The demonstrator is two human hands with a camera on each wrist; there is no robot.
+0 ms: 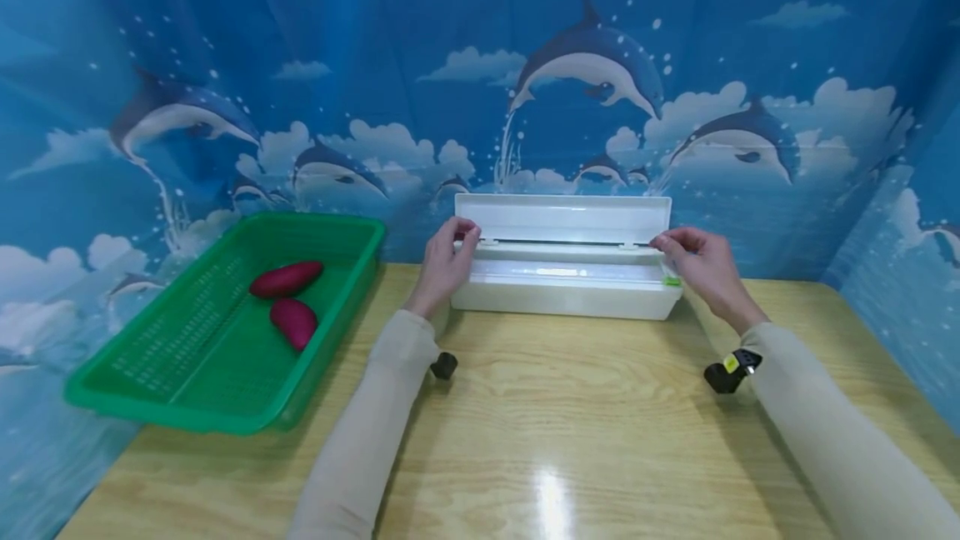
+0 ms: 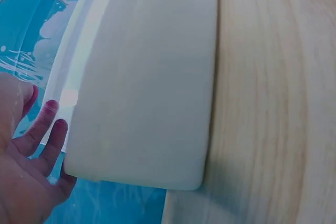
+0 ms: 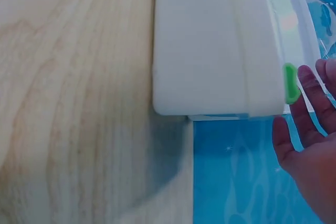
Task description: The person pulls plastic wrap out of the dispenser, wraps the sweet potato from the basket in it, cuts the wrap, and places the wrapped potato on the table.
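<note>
A long white cling film dispenser (image 1: pixel 566 303) sits at the back of the table with its lid (image 1: pixel 562 217) raised. Inside, the shiny clear cling film (image 1: pixel 540 272) catches the light. My left hand (image 1: pixel 447 261) is at the dispenser's left end, thumb and forefinger pinching at the film's edge near the hinge; the other fingers (image 2: pixel 55 140) spread beside the end wall. At the right end, my right hand (image 1: pixel 705 265) pinches likewise, close to a green slider (image 3: pixel 291 83). The film between the fingertips is too clear to make out.
A green plastic basket (image 1: pixel 330 348) stands at the left of the wooden table (image 1: pixel 570 423), holding two purple-red sweet potatoes (image 1: pixel 294 323). A blue dolphin-print cloth (image 1: pixel 420 40) hangs right behind the dispenser and along both sides.
</note>
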